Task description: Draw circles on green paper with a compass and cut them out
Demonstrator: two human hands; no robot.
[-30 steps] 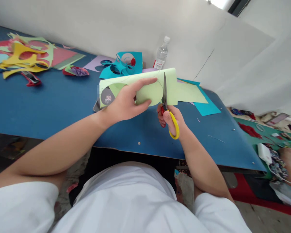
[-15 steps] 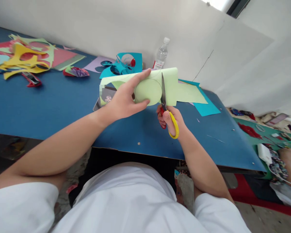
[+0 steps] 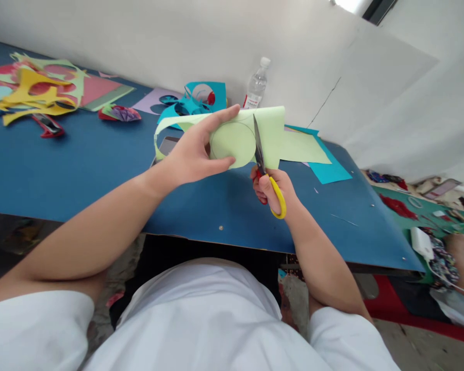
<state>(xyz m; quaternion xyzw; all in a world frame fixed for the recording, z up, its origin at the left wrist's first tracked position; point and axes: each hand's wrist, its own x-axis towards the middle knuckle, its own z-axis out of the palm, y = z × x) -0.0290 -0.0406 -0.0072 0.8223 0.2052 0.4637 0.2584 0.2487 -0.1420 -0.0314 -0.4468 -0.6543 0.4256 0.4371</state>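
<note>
My left hand [image 3: 195, 152] grips a light green sheet of paper [image 3: 270, 131] above the blue table [image 3: 81, 165], thumb below and fingers over its top edge. A pencilled circle [image 3: 234, 144] shows on the sheet. My right hand [image 3: 272, 190] is closed round the yellow and red handles of a pair of scissors [image 3: 265, 170]. Their blades point up and lie across the sheet along the circle's right side. A dark flat object [image 3: 166, 147] lies on the table under the sheet's left end.
A plastic water bottle [image 3: 256, 85] stands by the white wall. Teal paper scraps [image 3: 195, 100] lie behind the sheet. Flat green and teal sheets [image 3: 317, 154] lie to the right. Yellow and red offcuts [image 3: 38, 90] are piled far left. Another person's arm [image 3: 462, 257] shows at right.
My left hand has turned the green sheet and slid its fingers up to the top edge. The scissor blades have shifted slightly left along the drawn circle.
</note>
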